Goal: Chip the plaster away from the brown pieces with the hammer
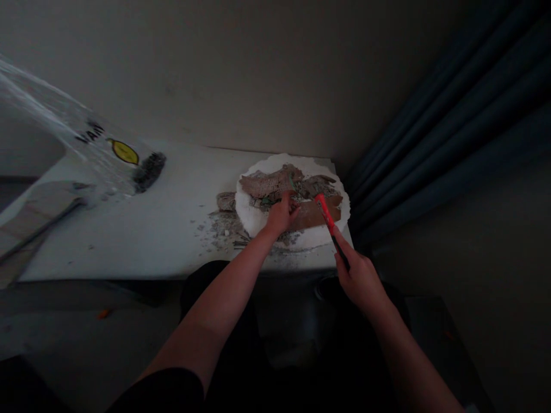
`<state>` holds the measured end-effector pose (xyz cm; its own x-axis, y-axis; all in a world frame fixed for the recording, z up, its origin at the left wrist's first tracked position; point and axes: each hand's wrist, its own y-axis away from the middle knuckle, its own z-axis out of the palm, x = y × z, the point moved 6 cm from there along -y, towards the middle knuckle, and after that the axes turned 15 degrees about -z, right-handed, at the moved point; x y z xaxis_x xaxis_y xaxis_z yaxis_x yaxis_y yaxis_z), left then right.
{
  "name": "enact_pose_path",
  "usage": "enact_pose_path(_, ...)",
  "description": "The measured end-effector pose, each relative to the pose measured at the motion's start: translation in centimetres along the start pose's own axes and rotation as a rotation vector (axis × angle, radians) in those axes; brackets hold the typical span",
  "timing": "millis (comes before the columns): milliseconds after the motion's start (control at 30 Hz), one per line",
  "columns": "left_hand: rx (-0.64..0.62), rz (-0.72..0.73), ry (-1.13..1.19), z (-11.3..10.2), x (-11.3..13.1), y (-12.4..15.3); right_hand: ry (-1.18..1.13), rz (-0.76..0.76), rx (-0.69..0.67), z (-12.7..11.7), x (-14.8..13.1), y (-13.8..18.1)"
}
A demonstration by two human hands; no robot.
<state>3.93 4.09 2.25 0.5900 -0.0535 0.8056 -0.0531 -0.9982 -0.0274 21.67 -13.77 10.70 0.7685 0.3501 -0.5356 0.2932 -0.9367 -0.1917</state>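
Observation:
A white round slab (247, 215) with a jagged rim lies at the right end of the white table. On it are rough brown bark-like pieces (264, 184), grey crumbs, bits of green and a flat brown strip (307, 215). My left hand (280, 217) reaches over the slab's middle, its fingers curled down among the pieces; what they hold, if anything, is hidden. My right hand (357, 275) is wrapped round the black handle of a slim red-and-black tool (326, 212). The tool's red end points at the brown strip; whether it touches is unclear.
Grey crumbs (221, 229) and a bark-like chunk (226, 201) lie left of the slab on the white table (142, 229). A clear plastic bag (107, 155) with a yellow lemon print and dark contents stands farther left. Dark blue curtains (456, 126) hang at the right.

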Motion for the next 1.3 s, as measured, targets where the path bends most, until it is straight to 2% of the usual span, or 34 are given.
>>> enact_pose_path(100, -0.007, 0.001, -0.001, 0.1, 0.1, 0.0, 0.020, 0.021, -0.016, 0.0, 0.0, 0.2)
enact_pose_path(233, -0.008, 0.011, -0.003, 0.2, 0.1, 0.0, 0.058, 0.002, 0.034, -0.4, -0.3, 0.3)
enact_pose_path(400, -0.015, -0.005, -0.016, 0.1, 0.1, 0.1, 0.086, -0.007, -0.056, 0.7, -0.4, 0.2)
enact_pose_path(533, -0.028, -0.002, -0.018, 0.2, 0.0, 0.0, 0.056, -0.026, -0.001, 0.6, -0.9, 0.1)
enact_pose_path(700, -0.016, -0.007, -0.011, 0.6, -0.4, -0.3, 0.109, -0.011, -0.032, 0.9, -1.5, 0.0)
enact_pose_path(800, -0.025, 0.010, -0.007, 0.8, -0.4, -0.4, 0.145, -0.020, 0.010, 0.6, -1.8, -0.1)
enact_pose_path(867, -0.023, 0.017, 0.001, 0.8, -0.3, -0.4, 0.155, -0.025, 0.031, 0.6, -1.8, -0.1)
enact_pose_path(1033, -0.016, -0.002, 0.023, 0.5, -0.3, -0.3, 0.164, -0.022, -0.013, 1.3, -1.5, 0.1)
enact_pose_path(1167, -0.032, 0.009, 0.041, 0.5, -0.2, -0.3, 0.158, -0.027, 0.043, 1.1, -1.5, 0.1)
enact_pose_path(1300, -0.031, -0.014, 0.003, 0.6, -0.3, -0.3, 0.157, -0.006, -0.048, 1.8, -1.2, 0.3)
